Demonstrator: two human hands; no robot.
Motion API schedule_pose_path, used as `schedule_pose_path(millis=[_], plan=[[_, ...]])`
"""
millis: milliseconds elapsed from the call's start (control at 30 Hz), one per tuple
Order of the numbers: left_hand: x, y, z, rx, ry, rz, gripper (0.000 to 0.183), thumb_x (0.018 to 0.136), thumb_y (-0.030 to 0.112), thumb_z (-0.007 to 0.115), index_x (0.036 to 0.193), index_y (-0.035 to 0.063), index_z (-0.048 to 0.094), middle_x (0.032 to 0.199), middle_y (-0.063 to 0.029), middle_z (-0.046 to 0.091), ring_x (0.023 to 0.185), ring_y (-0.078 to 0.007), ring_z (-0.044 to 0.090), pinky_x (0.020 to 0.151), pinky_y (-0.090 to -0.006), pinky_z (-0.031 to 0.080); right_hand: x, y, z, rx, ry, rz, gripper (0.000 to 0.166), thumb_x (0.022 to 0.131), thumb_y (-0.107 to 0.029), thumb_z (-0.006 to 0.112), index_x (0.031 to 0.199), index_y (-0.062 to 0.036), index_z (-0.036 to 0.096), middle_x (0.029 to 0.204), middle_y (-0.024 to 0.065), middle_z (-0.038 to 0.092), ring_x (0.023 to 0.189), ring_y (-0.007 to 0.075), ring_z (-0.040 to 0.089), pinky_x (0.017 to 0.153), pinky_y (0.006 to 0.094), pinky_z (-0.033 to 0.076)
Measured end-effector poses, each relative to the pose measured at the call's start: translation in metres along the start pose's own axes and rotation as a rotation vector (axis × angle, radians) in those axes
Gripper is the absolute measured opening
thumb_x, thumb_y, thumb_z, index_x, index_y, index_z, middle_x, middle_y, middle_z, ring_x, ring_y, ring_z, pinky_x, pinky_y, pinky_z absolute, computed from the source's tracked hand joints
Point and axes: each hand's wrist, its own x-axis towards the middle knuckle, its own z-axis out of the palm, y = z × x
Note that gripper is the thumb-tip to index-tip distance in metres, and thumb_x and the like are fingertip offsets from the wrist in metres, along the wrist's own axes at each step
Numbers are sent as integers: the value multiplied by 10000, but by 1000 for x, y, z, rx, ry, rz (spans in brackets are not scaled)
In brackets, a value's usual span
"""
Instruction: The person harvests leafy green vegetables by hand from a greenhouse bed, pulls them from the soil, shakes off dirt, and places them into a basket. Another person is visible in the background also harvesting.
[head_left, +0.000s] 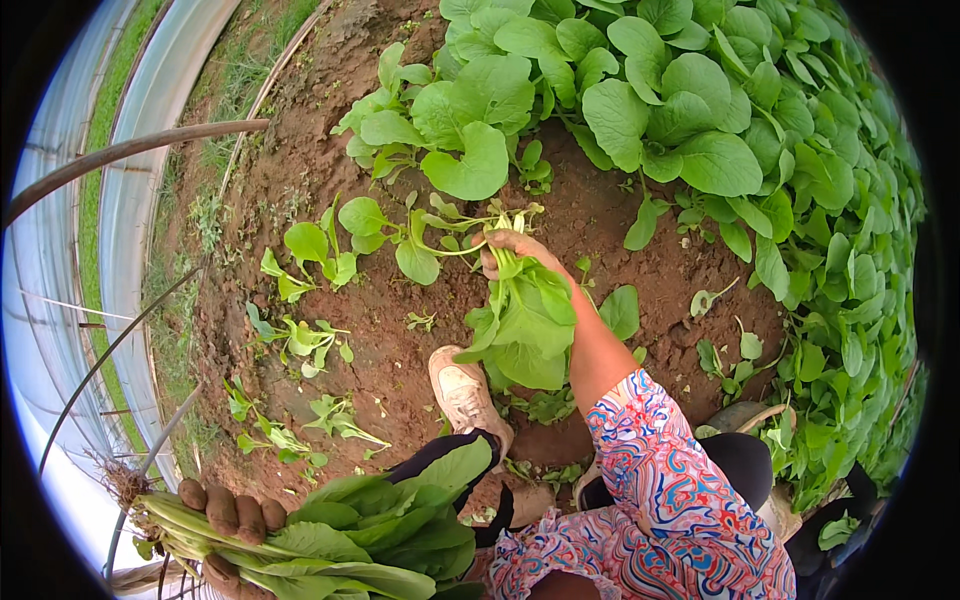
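Observation:
My left hand (236, 517), soiled at the fingers, grips a bunch of leafy greens (375, 529) by the stems at the lower left. Their muddy roots (124, 484) stick out past the fingers, and the broad leaves point right. Farther ahead, my right hand (517, 247) is closed around the stem bases of a smaller clump of greens (525, 322), whose leaves hang back toward me along the forearm. Just left of that hand, a small leafy plant (416, 247) leans over the soil; whether it is rooted cannot be told.
A dense bed of leafy greens (697, 112) fills the far and right side. Loose plants (307, 341) lie on the brown soil (405, 375) at left. My shoe (461, 394) stands in the middle. Curved poles (150, 142) and plastic sheeting (135, 150) border the left.

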Motion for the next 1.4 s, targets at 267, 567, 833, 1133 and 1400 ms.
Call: schedule_pose_path(millis=[267, 567, 833, 1133, 1400], plan=[[-24, -7, 28, -78, -233, -44, 546, 808, 149, 611, 1239, 57, 290, 937, -43, 445, 805, -156, 495, 767, -328, 433, -110, -9, -31, -426, 423, -180, 244, 867, -203, 553, 1028, -50, 654, 911, 72, 642, 771, 176, 614, 714, 309, 509], [-100, -2, 61, -80, -647, -188, 579, 672, 108, 762, 1135, -4, 432, 957, -178, 604, 788, -258, 625, 699, -371, 518, -305, -32, 101, -539, 419, -782, 257, 819, -114, 638, 1061, -28, 615, 915, 40, 629, 758, 119, 600, 667, 262, 523], [-164, -39, 112, 344, -1128, -362, 595, 712, -39, 687, 1258, 4, 454, 1121, -97, 576, 909, -184, 620, 791, -314, 509, -457, 10, 206, -778, 510, -1101, 305, 787, -57, 656, 1082, -22, 584, 961, 58, 646, 856, 142, 603, 768, 292, 497], [-250, -86, 178, 245, -1551, -389, 580, 677, -40, 711, 1208, 29, 489, 1063, -77, 597, 912, -221, 623, 795, -351, 513, -596, 83, 239, -985, 624, -1153, 257, 801, -59, 637, 1052, -24, 592, 968, 27, 629, 871, 125, 579, 802, 281, 466], [-317, -113, 203, 272, -1712, -621, 663, 639, -14, 754, 1230, 28, 457, 1082, -84, 583, 896, -240, 626, 805, -379, 517, -661, 144, 221, -717, 546, -1349, 229, 785, -75, 653, 1000, -25, 595, 931, 54, 637, 846, 139, 600, 757, 289, 491]])
